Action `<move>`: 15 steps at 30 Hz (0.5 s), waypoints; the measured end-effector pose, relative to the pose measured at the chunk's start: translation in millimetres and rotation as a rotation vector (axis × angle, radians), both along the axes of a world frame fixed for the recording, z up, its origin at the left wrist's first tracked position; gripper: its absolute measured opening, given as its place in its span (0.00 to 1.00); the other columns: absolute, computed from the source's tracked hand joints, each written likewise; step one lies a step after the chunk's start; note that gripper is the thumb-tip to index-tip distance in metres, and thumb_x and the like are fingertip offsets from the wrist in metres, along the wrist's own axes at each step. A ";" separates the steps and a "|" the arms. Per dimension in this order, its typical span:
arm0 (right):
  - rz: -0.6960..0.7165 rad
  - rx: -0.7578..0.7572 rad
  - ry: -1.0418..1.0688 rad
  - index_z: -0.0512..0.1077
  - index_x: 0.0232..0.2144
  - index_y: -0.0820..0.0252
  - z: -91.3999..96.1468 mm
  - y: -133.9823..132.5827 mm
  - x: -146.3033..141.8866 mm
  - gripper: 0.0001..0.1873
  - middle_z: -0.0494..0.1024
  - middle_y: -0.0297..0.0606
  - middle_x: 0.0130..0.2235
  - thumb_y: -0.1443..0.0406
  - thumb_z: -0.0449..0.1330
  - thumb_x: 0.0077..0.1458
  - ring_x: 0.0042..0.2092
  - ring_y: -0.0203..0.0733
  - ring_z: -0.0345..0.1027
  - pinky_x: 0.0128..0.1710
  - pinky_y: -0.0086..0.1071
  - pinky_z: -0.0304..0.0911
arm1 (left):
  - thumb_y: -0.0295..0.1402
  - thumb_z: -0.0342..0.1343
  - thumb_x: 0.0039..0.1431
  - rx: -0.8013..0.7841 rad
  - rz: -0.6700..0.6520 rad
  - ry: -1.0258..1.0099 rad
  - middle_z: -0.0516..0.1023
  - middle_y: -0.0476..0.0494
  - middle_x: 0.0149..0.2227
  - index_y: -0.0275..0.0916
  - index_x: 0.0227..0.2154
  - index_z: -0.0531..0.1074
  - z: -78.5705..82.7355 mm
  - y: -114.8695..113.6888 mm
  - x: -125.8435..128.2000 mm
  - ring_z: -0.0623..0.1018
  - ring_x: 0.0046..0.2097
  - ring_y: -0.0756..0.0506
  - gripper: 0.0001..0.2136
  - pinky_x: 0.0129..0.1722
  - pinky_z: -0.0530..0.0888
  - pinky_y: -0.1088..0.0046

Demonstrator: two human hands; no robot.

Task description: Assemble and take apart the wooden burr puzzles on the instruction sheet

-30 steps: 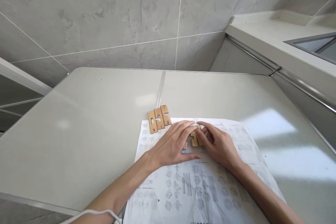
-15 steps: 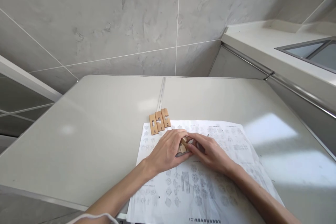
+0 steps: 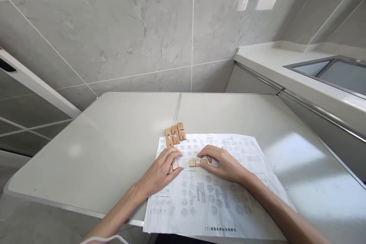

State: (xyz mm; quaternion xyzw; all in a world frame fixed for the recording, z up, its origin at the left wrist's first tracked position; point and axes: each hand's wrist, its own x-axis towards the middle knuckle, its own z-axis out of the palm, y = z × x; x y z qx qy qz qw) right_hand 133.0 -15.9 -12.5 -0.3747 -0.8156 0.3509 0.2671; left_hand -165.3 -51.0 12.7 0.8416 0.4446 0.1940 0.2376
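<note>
My left hand (image 3: 162, 167) curves round light wooden puzzle pieces (image 3: 174, 165) on the printed sheet, thumb on the near side and fingers on the far side. Part of these pieces is hidden by the hand. To the right, my right hand (image 3: 219, 160) has its thumb and fingers about one end of a notched wooden puzzle piece (image 3: 192, 163). That piece lies low over the paper, its other end free to the left. Between the two hands there is a gap. Beyond my left hand stand three numbered flat wooden pieces (image 3: 175, 135) with cut-out slots, side by side.
A large printed paper sheet (image 3: 228, 213) with diagrams lies under both hands, on a pale folding table (image 3: 114, 141) with a centre seam. A white counter (image 3: 257, 55) stands at the right, a grey tiled wall (image 3: 114, 38) behind.
My hands, together before around the wooden pieces, have moved apart. The left went left with some pieces, and the notched piece now shows at my right hand. The view has tilted up slightly.
</note>
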 end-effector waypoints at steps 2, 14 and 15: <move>0.017 0.032 -0.048 0.78 0.49 0.52 3.1 -1.9 -1.1 0.11 0.82 0.40 0.46 0.56 0.62 0.69 0.41 0.45 0.76 0.41 0.39 0.70 | 0.41 0.55 0.75 -0.017 0.023 -0.003 0.70 0.38 0.65 0.49 0.64 0.63 -1.9 -4.1 -2.6 0.74 0.64 0.38 0.19 0.63 0.77 0.55; -0.088 -0.123 -0.143 0.71 0.57 0.55 32.3 -44.9 -68.5 0.14 0.83 0.37 0.47 0.59 0.55 0.73 0.38 0.45 0.79 0.38 0.38 0.66 | 0.48 0.63 0.69 -0.002 -0.013 -0.039 0.68 0.36 0.69 0.50 0.69 0.57 -4.2 -6.4 -0.1 0.71 0.70 0.35 0.32 0.67 0.74 0.51; -0.084 -0.131 -0.107 0.70 0.58 0.54 32.3 -51.2 -66.8 0.15 0.83 0.38 0.50 0.60 0.55 0.73 0.38 0.44 0.79 0.37 0.38 0.67 | 0.48 0.63 0.69 0.002 -0.016 -0.037 0.69 0.37 0.68 0.50 0.69 0.58 -3.0 -6.6 0.7 0.72 0.69 0.35 0.31 0.67 0.74 0.51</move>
